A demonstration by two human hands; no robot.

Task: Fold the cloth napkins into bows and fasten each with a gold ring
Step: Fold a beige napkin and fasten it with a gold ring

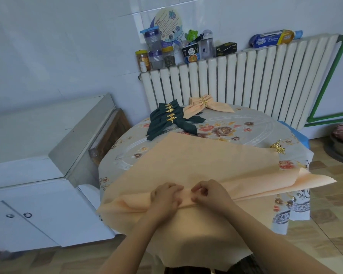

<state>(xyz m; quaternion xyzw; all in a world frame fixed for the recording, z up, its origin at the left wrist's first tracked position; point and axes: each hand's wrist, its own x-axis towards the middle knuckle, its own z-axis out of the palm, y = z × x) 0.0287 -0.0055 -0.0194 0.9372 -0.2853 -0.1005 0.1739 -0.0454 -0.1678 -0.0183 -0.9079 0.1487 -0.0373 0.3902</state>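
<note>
A large peach cloth napkin point(196, 161) lies spread over the table's near side, with pleats gathered along its near part. Dark green bow napkins point(171, 119) and a peach bow napkin point(206, 105), each fastened with gold leaf rings, lie at the far edge. One loose gold leaf ring point(278, 147) lies at the right.

Matt peach cloth napkin point(196, 161), glossy flowered tablecloth point(246, 127), perhaps plastic, shiny gold metal ring point(278, 147).

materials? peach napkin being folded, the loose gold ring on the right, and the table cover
Peach napkin: woven cloth by the look, matte, holds soft pleats where both hands pinch it.
Gold ring: likely metal or plated, shiny gold with leaf-shaped ornament; too small to tell which.
Table cover: probably plastic or oilcloth, since the floral print shows a slight sheen.
</note>
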